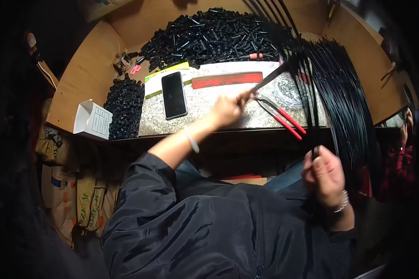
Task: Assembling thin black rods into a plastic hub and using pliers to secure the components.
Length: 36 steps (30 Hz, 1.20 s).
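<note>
While right hand [324, 176] grips black rods [311, 93], left hand [228, 109] holds tool [270, 79].

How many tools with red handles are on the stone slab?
1: red-handled pliers lie on the stone slab, right of the left hand and beside the black rods. More could be hidden under those rods.

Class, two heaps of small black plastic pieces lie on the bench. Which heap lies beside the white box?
The smaller heap, at the stone slab's left edge, right next to the white box. The larger heap spreads along the bench's far side, beyond the phone.
</note>
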Each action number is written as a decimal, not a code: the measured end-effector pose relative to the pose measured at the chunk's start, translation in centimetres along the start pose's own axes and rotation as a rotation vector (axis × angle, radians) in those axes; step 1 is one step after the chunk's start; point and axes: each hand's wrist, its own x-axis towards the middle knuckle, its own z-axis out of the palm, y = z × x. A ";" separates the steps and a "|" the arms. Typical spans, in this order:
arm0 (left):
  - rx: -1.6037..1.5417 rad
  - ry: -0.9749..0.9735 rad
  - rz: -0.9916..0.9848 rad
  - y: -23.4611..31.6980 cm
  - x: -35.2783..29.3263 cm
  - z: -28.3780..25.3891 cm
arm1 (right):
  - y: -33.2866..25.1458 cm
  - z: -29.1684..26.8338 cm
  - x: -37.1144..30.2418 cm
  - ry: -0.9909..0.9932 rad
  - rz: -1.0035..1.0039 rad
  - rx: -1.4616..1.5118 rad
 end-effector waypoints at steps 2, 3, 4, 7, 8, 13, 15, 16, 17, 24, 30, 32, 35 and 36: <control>0.085 0.037 0.177 -4.0 4.2 -2.1 | 4.6 0.4 0.8 0.024 -0.118 -0.195; 0.127 -0.011 0.177 -3.4 6.3 -3.3 | 6.6 0.5 1.7 0.028 -0.159 -0.403; 0.272 -0.044 0.222 -6.6 7.9 -3.9 | 9.7 1.2 3.0 0.066 -0.229 -0.391; 0.767 -0.142 -0.039 -15.4 8.0 -6.9 | 17.2 3.4 7.4 0.133 -0.422 -0.553; 1.103 -0.134 0.125 -15.9 7.1 -6.5 | 19.2 3.3 8.2 0.173 -0.460 -0.574; 0.793 -0.948 -0.026 0.7 6.7 -8.6 | 23.3 2.0 8.8 0.233 -0.412 -0.581; 0.412 -0.726 0.263 -0.9 1.8 -6.8 | 23.5 2.0 9.1 0.214 -0.384 -0.571; 0.280 -0.670 0.212 0.1 0.5 -5.8 | 23.6 2.1 9.5 0.184 -0.395 -0.578; 0.148 -0.597 0.182 0.1 -0.5 -4.8 | 23.7 2.0 9.8 0.154 -0.405 -0.590; 0.137 -0.524 0.271 -0.3 -3.3 -1.2 | 19.1 0.7 9.3 -0.006 -0.240 -1.168; 0.459 -0.683 0.198 0.1 -4.4 -2.4 | 5.4 -2.8 11.7 -0.275 -0.075 -0.813; 0.454 -0.654 0.211 0.2 -4.4 -2.0 | 3.7 -5.6 14.4 -0.014 -0.258 -0.948; 0.470 -0.604 0.259 -0.2 -4.4 -1.2 | 2.7 -10.3 20.2 0.286 -0.360 -1.127; 0.444 -0.586 0.265 -0.2 -4.4 -1.1 | 3.1 -12.3 22.4 0.319 -0.349 -1.187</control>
